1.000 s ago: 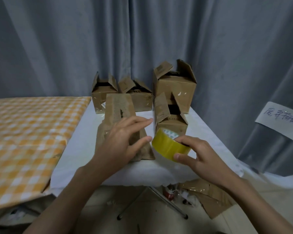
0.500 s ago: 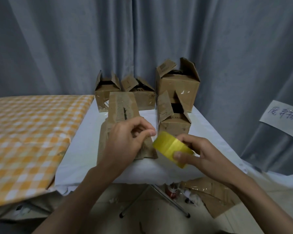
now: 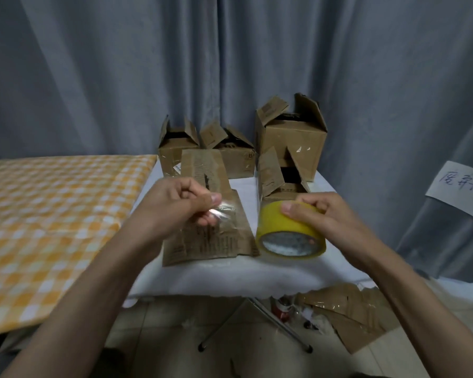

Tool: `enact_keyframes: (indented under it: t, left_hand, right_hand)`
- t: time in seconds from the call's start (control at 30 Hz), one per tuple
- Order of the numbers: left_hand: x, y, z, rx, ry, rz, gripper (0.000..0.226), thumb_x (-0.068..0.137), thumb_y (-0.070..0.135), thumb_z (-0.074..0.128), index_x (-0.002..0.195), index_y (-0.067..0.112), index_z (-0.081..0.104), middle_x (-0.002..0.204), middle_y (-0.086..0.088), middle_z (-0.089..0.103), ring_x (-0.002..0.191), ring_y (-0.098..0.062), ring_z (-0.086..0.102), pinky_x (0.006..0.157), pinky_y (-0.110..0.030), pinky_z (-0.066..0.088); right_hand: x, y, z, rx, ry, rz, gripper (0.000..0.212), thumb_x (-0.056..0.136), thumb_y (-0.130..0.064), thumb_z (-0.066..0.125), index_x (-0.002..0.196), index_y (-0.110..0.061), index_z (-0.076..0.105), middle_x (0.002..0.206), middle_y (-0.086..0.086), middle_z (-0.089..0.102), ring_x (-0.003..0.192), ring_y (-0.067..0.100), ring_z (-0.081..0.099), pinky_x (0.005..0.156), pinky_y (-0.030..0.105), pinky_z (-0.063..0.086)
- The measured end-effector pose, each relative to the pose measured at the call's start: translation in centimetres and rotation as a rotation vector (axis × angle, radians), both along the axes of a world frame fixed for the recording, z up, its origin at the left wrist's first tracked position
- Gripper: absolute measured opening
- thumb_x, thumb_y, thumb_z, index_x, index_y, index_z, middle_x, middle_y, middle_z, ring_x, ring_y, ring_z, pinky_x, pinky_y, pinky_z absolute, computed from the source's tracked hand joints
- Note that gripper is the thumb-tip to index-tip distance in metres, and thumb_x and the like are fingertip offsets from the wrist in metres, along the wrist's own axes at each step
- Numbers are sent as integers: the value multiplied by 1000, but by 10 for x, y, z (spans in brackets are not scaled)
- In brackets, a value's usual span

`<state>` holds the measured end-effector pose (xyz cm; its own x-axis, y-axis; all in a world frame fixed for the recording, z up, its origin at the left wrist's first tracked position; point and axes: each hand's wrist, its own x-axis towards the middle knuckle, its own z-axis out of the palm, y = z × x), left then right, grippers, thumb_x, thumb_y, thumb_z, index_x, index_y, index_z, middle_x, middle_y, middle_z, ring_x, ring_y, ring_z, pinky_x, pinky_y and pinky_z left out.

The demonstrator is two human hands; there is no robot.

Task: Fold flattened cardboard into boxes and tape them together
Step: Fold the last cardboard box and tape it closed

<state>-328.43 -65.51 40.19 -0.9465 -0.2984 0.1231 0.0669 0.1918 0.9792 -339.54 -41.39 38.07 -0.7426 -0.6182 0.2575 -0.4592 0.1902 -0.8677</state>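
My right hand [image 3: 314,218] grips a yellow roll of tape [image 3: 287,233] above the front of the white table [image 3: 251,271]. My left hand [image 3: 175,205] pinches the clear free end of the tape [image 3: 224,211], which stretches between the hands. Beneath my left hand a flattened piece of cardboard [image 3: 216,241] lies on the table. A small folded box [image 3: 276,178] with raised flaps stands just behind the roll.
Three folded boxes with open flaps line the back of the table: two low boxes [image 3: 175,154] [image 3: 235,156] and a taller box [image 3: 295,140]. An orange checked cloth [image 3: 52,214] covers the surface on the left. Cardboard scraps [image 3: 352,315] lie on the floor; grey curtains hang behind.
My left hand took hold of the tape end and pulled it leftward, away from the roll. My right hand turned the roll so its open core faces me.
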Motion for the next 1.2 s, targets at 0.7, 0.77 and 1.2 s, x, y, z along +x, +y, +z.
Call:
enact_keyframes:
  t: [0.7,0.77,1.2]
  left_hand:
    - [7,-75,-12,215,-253,183,16,72,18,79,65,11,67,65,-8,62,55,-12,65,49,-18,51]
    - [6,-78,-15,242,-268,188,16,78,16,77,69,10,65,66,-7,61,53,-11,64,50,-18,52]
    - [-6,-70,-48,188,-354,136,26,75,31,79,71,7,69,71,-10,67,66,-19,70,57,-20,56]
  right_hand:
    - [-45,-69,35,469,48,-139,45,67,-62,79,69,-21,60,66,2,57,66,19,54,66,31,40]
    - [-50,-72,36,463,25,-114,45,64,-63,80,71,-22,64,67,1,58,65,17,56,66,30,42]
    - [-70,-75,3,514,-89,27,47,67,-60,81,63,-17,63,60,-1,56,59,12,53,70,30,44]
